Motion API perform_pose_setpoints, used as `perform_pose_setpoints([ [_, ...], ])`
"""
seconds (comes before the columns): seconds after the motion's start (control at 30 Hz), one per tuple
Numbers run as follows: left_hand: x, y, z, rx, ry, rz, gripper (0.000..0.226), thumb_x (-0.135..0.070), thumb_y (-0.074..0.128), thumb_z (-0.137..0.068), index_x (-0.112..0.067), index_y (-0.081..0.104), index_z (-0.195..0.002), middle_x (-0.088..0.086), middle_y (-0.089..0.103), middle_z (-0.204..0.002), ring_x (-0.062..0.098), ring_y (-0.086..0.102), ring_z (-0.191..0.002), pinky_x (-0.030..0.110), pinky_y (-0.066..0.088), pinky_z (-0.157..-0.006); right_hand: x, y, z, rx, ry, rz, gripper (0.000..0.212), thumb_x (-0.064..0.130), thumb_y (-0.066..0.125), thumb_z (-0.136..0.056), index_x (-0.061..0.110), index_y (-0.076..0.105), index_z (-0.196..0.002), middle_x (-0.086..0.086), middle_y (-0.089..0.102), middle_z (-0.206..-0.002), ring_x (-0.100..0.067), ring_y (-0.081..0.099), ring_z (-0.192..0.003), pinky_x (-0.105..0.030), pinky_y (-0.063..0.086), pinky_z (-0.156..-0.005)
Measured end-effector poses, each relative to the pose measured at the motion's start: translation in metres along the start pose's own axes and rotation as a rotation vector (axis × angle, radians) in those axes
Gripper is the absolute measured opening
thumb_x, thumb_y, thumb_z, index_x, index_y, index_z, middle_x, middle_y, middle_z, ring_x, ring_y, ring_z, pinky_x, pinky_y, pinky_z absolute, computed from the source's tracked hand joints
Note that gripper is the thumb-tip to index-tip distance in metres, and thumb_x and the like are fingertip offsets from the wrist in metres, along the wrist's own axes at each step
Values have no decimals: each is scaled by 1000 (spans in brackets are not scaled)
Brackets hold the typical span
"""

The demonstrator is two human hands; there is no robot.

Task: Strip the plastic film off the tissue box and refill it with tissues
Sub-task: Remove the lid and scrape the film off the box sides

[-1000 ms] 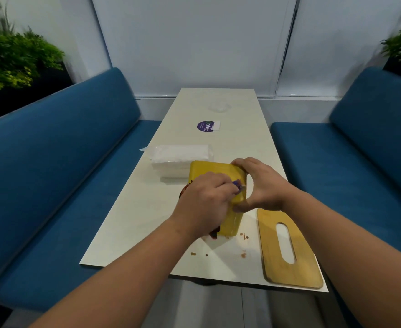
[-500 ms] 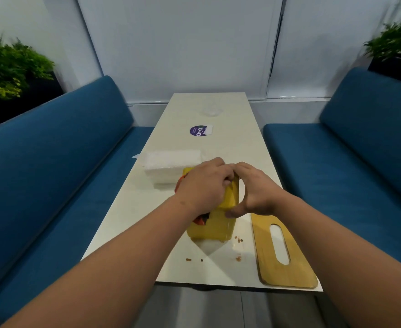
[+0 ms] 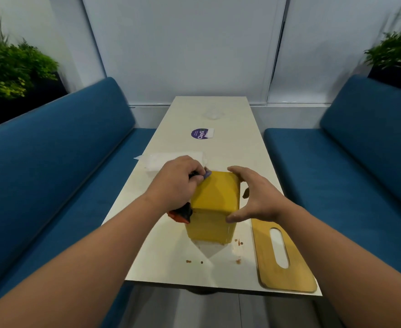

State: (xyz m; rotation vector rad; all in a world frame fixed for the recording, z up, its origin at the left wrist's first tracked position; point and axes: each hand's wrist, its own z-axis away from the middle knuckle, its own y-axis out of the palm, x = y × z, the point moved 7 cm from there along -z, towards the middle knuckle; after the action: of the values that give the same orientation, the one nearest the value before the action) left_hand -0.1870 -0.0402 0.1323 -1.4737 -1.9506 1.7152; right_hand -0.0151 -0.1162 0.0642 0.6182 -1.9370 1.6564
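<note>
We face a pale wall (image 3: pixel 183 43) of white panels split by a dark vertical seam (image 3: pixel 280 43), lit softly and evenly. A long cream bench (image 3: pixel 218 147) runs from us toward that wall, with a round purple sticker (image 3: pixel 198 133) near its far half. Blue sofas flank it: the left sofa (image 3: pixel 53 166) and the right sofa (image 3: pixel 360 147), each with a padded back. Behind the left sofa we see a leafy plant (image 3: pixel 10 67) in a dark planter, and another plant (image 3: pixel 395 50) stands behind the right one. Grey floor (image 3: pixel 194 311) shows under the bench's near edge.
</note>
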Motion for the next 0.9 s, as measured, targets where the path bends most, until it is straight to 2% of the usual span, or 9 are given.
perform_pose_setpoints([
  [0.1, 3, 10, 4, -4, -1, -23, 10, -17, 61, -89, -21, 68, -95, -10, 58, -96, 5, 47, -86, 7, 31, -71, -11, 4, 8, -77, 28, -154, 121, 63, 88, -44, 41, 24, -144, 21, 32, -142, -3, 41, -123, -17, 46, -86],
  [0.17, 3, 9, 3, -17, 7, -33, 10, -18, 60, -90, -21, 68, -95, -10, 58, -96, 5, 47, -86, 8, 31, -72, -18, 10, 12, -102, 51, -204, 119, 60, 90, -46, 40, 25, -144, 20, 34, -143, -2, 40, -124, -21, 45, -93],
  [0.23, -4, 10, -1, -6, 35, -56, 11, -19, 59, -91, -21, 68, -97, -9, 58, -96, 6, 47, -86, 16, 34, -76, -23, 14, 15, -109, 61, -259, 116, 57, 90, -47, 39, 28, -143, 20, 38, -140, 1, 42, -124, -26, 46, -96],
  [0.4, -35, 20, -28, 36, 143, -113, 16, -23, 55, -93, -22, 68, -102, -8, 59, -102, 9, 49, -89, 22, 38, -79, -24, 15, 14, -128, 62, -325, 109, 50, 90, -49, 39, 32, -141, 23, 43, -133, 8, 43, -119, -26, 50, -91],
  [0.6, -64, 45, -31, 177, 290, -158, 18, -20, 50, -94, -21, 67, -101, -8, 57, -104, 12, 49, -96, 31, 44, -86, -24, 12, 13, -148, 48, -331, 109, 42, 93, -47, 41, 36, -139, 27, 45, -129, 9, 45, -116, -22, 51, -85],
  [0.73, -71, 47, -1, 260, 421, -102, 13, -17, 56, -91, -19, 67, -95, -5, 59, -101, 12, 50, -94, 28, 41, -84, -22, 12, 13, -140, 36, -297, 106, 41, 91, -45, 36, 38, -137, 22, 46, -128, 0, 47, -117, -24, 51, -85],
  [0.9, -77, 47, 21, 419, 553, -64, 10, -15, 61, -88, -17, 70, -91, -4, 63, -95, 10, 52, -92, 24, 41, -81, -16, 10, 15, -152, -3, -252, 100, 46, 86, -46, 37, 37, -133, 22, 45, -127, 5, 45, -117, -29, 51, -86],
])
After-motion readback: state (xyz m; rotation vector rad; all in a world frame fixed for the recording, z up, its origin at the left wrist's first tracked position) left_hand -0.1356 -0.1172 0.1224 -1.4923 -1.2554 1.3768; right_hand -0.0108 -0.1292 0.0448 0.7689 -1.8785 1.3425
